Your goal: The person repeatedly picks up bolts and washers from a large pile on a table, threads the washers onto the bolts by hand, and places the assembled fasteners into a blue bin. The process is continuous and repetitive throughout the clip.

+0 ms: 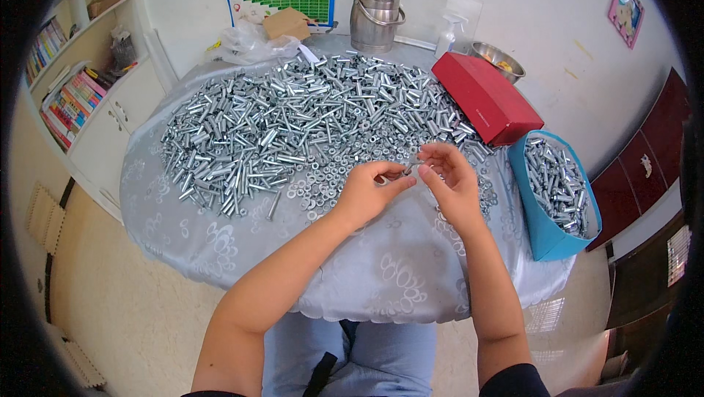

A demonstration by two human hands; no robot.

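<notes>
Just above the middle front of the table, my left hand (367,193) pinches a small metal bolt (408,169) between thumb and forefinger; most of it is hidden by the fingers. Close beside it, my right hand (453,183) has its thumb and fingertips brought together at the bolt's other end. Whatever sits in those right fingertips is too small to make out. Behind both hands spreads a large heap of silvery bolts and sleeves (249,114). Loose nuts and washers (323,184) lie along the heap's near side, next to my left hand.
At right stands a blue fabric bin (557,246) filled with bolts. A red box (488,96) lies behind it, near a metal bowl (506,56). A steel pot (375,19), spray bottle (447,37) and plastic bag (253,45) line the back. A patterned grey cloth (242,250) covers the table.
</notes>
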